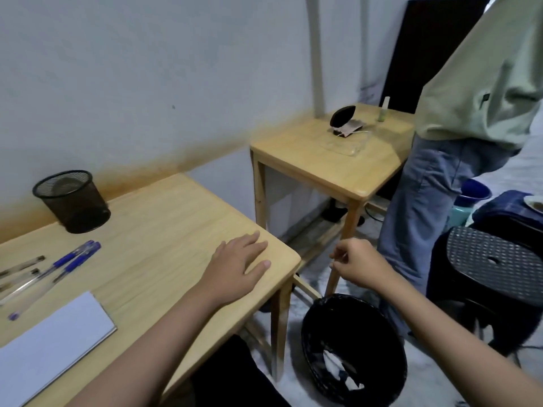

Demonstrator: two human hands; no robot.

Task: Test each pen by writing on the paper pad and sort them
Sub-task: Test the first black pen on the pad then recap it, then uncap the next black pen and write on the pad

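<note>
My left hand (239,267) lies flat, palm down, on the near right corner of the wooden table (164,230) and holds nothing. My right hand (357,264) hovers off the table's edge, above and behind a black waste bin (332,324) on the floor. Its fingers are curled in a loose pinch, and no pen shows between them. Several pens lie at the table's left: blue-capped ones (75,258) and black-tipped clear ones (22,264). A white paper pad (50,342) lies at the near left. A black mesh pen cup (73,201) stands by the wall.
A second wooden table (332,163) stands further back with small items on it. Another person in jeans (426,207) stands to its right. A black plastic stool (496,259) is at the right. Crumpled white paper lies in the bin.
</note>
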